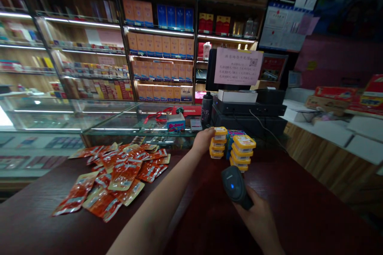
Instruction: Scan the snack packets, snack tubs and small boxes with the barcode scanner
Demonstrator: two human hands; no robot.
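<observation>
While the right hand (259, 211) wraps firmly round a handheld scanner (233, 186), blue light lit, the left hand (205, 140) is against the near-left side of the left stack of yellow-lidded tubs (218, 149). Left fingers are partly curled; tips hidden, so can't tell whether they grip or only touch. Right stack of tubs (243, 149) stands just beyond the scanner head, hands off it; blue packs (230, 143) sit between the stacks. All on the dark red counter (200, 211); orange pouches (122, 171) heaped well to the left. Step in hand looks like handling tubs for scanning. Next move likely calls for a label facing the scanner window, plus a light left hold: stacks look loose, could topple.
</observation>
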